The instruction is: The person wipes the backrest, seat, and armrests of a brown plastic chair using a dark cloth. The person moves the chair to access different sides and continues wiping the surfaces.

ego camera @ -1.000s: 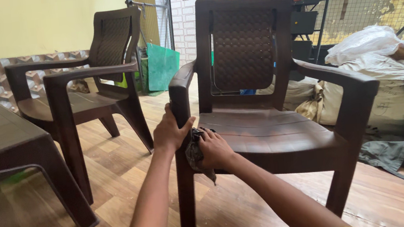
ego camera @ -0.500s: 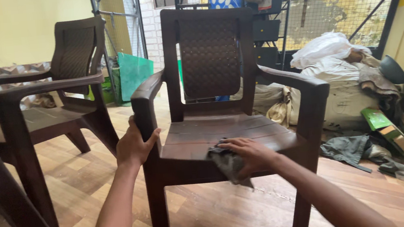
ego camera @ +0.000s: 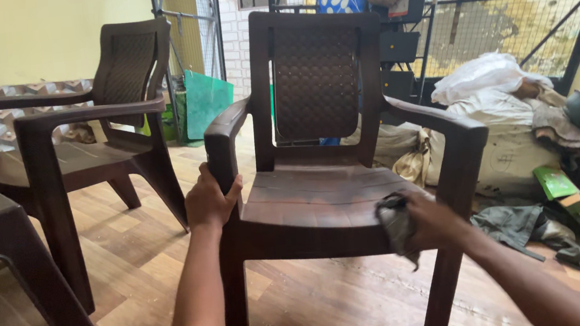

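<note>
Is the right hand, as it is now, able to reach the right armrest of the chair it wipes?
Probably yes: the right hand holds the cloth at the seat's front right corner, just below the right armrest, with nothing between.

yellow wall (ego camera: 29, 32) | wood-plank floor (ego camera: 137, 270) | second brown chair (ego camera: 82, 144) | mesh window (ego camera: 502, 15)
</note>
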